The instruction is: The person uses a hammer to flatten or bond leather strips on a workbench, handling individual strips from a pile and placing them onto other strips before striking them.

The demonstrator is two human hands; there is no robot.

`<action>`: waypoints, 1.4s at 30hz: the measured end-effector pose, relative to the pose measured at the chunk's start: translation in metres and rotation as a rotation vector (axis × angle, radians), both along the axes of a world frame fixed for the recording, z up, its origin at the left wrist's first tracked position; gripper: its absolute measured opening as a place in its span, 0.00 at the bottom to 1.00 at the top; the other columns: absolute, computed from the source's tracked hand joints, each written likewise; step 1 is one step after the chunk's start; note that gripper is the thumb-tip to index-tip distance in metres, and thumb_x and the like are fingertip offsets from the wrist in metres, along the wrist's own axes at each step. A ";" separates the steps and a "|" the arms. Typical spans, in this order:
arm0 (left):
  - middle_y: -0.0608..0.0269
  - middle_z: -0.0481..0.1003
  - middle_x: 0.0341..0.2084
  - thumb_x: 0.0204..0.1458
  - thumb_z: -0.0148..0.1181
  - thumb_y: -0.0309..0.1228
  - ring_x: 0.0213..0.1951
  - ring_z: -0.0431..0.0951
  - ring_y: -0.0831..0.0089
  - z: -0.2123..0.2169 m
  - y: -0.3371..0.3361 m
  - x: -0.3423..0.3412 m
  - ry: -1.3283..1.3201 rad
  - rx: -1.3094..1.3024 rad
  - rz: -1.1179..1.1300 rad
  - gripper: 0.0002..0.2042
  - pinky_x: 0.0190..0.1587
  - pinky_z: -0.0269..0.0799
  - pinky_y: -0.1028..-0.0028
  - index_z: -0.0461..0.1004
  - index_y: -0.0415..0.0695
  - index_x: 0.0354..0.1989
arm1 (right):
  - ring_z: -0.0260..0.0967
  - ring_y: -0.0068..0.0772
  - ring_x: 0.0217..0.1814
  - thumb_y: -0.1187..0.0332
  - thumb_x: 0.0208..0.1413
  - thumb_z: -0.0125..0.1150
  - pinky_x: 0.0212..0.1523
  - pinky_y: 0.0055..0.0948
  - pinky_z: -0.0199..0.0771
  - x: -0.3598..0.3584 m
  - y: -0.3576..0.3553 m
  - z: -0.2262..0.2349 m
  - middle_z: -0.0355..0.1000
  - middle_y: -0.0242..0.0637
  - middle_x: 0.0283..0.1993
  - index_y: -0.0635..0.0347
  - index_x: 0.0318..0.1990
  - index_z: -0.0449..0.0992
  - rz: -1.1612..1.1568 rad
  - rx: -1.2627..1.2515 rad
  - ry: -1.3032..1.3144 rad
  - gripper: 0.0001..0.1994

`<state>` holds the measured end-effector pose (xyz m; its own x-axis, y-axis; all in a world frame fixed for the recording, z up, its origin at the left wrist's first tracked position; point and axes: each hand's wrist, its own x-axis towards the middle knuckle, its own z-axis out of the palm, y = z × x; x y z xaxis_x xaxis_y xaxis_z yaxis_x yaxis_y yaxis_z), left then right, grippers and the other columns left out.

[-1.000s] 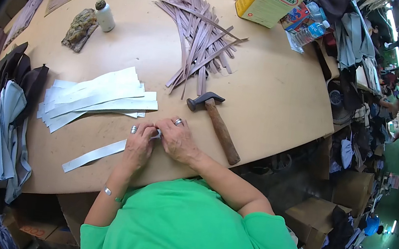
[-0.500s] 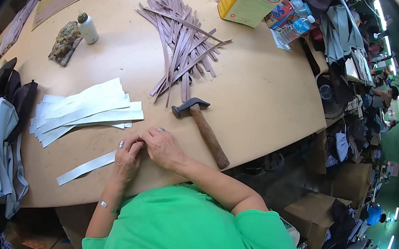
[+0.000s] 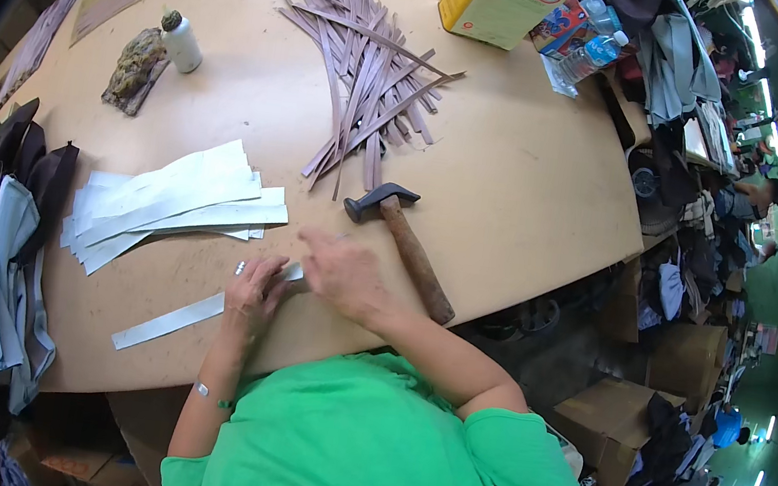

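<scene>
A pale bluish-white strip (image 3: 170,320) lies slantwise near the table's front edge. My left hand (image 3: 253,296) is closed over it, fingers bent and pinching it near its right end, which shows just past the fingertips. Close by on the right, my right hand (image 3: 343,274) hovers beside that end, apart from it and smeared by motion, so its fingers are unclear. A hammer (image 3: 415,256) with a dark head and worn wooden handle rests right of that hand. Beyond my left hand lies a fanned stack of wider pale strips (image 3: 180,201).
Thin mauve strips (image 3: 372,74) are heaped at the far middle. A white bottle (image 3: 180,43) and a crusted lump (image 3: 135,72) stand far left. Grey and dark pieces (image 3: 2,271) drape over the left edge. A yellow can (image 3: 499,4) and plastic bottle (image 3: 591,55) stand far right.
My right hand has parted from my left and shifted right, baring the strip's right end. My left hand stays on the strip. The view has shifted slightly.
</scene>
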<state>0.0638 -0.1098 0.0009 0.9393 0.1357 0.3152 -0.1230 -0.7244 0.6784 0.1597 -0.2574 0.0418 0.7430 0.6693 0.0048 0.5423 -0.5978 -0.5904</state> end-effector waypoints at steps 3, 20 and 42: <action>0.59 0.72 0.32 0.40 0.66 0.25 0.31 0.73 0.63 0.003 -0.003 -0.001 0.033 -0.026 0.018 0.16 0.33 0.69 0.67 0.74 0.45 0.41 | 0.70 0.47 0.36 0.67 0.45 0.61 0.39 0.41 0.71 0.022 -0.032 0.018 0.68 0.43 0.38 0.57 0.47 0.65 -0.034 -0.129 -0.327 0.20; 0.60 0.70 0.28 0.40 0.65 0.23 0.30 0.72 0.64 0.003 -0.002 0.003 0.010 0.034 -0.016 0.11 0.31 0.68 0.68 0.77 0.44 0.35 | 0.72 0.40 0.34 0.69 0.45 0.63 0.36 0.35 0.74 0.065 -0.096 -0.012 0.69 0.43 0.31 0.63 0.51 0.59 -0.304 0.137 0.607 0.26; 0.60 0.71 0.31 0.42 0.63 0.25 0.30 0.73 0.61 0.006 -0.005 0.006 0.054 0.030 -0.010 0.10 0.32 0.69 0.66 0.75 0.44 0.36 | 0.68 0.56 0.34 0.73 0.49 0.57 0.35 0.41 0.67 0.005 -0.076 0.013 0.68 0.54 0.33 0.67 0.51 0.60 -0.077 0.247 0.355 0.21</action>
